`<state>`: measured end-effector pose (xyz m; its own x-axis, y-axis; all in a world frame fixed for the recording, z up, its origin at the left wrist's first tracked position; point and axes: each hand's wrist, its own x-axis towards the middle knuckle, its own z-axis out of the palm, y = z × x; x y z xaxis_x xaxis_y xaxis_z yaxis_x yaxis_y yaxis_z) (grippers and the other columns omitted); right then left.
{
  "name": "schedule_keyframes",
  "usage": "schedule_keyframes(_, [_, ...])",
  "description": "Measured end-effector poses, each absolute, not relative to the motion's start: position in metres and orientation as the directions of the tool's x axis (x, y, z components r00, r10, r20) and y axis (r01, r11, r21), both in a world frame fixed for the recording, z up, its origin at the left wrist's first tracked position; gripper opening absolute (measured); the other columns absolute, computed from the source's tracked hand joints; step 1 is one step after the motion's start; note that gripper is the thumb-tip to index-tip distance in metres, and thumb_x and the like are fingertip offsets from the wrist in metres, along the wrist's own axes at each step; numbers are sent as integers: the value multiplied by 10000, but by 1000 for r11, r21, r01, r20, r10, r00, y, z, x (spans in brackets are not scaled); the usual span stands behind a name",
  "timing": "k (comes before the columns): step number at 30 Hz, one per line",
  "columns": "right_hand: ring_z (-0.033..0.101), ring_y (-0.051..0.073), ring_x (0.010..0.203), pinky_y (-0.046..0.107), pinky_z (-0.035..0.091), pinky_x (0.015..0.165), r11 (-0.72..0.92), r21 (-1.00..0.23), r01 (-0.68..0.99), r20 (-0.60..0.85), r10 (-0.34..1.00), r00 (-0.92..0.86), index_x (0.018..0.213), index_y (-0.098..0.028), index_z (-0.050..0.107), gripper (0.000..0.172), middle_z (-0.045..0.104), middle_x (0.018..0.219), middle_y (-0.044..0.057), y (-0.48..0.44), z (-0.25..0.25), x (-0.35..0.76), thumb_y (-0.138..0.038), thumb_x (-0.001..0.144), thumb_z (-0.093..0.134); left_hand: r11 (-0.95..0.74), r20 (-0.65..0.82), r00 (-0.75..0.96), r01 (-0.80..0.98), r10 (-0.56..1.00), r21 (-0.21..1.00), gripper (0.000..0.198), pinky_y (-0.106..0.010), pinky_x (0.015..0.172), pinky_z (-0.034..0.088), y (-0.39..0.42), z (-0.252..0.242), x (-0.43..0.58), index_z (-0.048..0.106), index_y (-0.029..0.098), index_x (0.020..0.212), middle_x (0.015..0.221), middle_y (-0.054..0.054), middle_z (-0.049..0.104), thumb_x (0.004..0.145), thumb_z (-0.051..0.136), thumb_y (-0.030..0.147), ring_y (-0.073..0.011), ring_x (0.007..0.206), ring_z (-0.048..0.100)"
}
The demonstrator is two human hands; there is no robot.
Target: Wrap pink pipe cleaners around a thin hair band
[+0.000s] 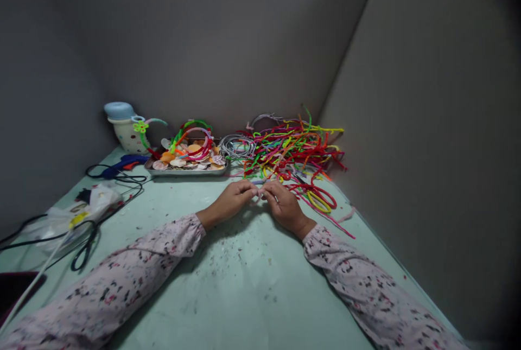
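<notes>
My left hand (237, 198) and my right hand (284, 204) meet above the middle of the table, fingertips nearly touching. Both pinch a thin pipe cleaner (258, 182), pale lavender and pink, that seems bent into a small loop. Much of it is hidden by the fingers. Just beyond the hands lies a tangled pile of pipe cleaners (291, 146) in red, green, yellow, orange and pink. A coil of grey wire or cord (237, 146) sits at the pile's left side.
A metal tray (187, 172) of seashells, with colourful pipe-cleaner rings (199, 146) on top, stands at the back. Left of it are a white cup with a blue lid (126, 130) and a blue glue gun (124, 164). Black cables and a plastic bag (97, 201) cover the left edge. Walls enclose the table.
</notes>
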<state>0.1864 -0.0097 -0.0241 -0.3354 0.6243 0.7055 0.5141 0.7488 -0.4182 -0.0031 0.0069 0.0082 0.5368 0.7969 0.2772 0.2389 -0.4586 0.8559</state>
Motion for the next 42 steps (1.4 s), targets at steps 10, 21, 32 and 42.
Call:
schedule_keyframes(10, [582, 191, 924, 332, 493, 810, 757, -412, 507, 707, 617, -347, 979, -215, 583, 150, 613, 898, 58, -10, -25, 187, -207, 955, 435, -427, 255, 573, 187, 779, 885, 301, -257, 605, 386, 9, 0, -3, 552, 150, 713, 677, 2, 502, 884, 461, 380, -121, 627, 446])
schedule_keyframes(21, [589, 194, 847, 346, 488, 787, 734, -448, 510, 738, 626, -253, 942, -217, 586, 150, 609, 831, 44, -10, -23, 186, -245, 954, 439, -635, 503, 399, 350, 766, 689, 167, -293, 811, 431, -3, 7, -1, 633, 160, 883, 884, -39, 592, 878, 506, 268, -165, 865, 548])
schedule_keyframes(32, [614, 119, 578, 265, 493, 606, 574, -707, 412, 661, 744, 99, 956, -215, 527, 157, 589, 729, -23, -8, -27, 189, -315, 969, 406, -409, 336, 313, 208, 889, 888, 218, -248, 678, 420, 3, -8, 1, 610, 177, 918, 819, -15, 617, 867, 538, 376, -139, 737, 542])
schedule_keyframes(42, [600, 181, 741, 330, 475, 730, 668, -515, 537, 752, 653, -91, 950, -219, 559, 132, 601, 747, 17, -10, -24, 188, -251, 948, 431, 198, -7, 446, -384, 895, 902, 217, -213, 648, 459, 17, -9, -4, 644, 124, 886, 837, -50, 680, 694, 718, 192, -103, 668, 600])
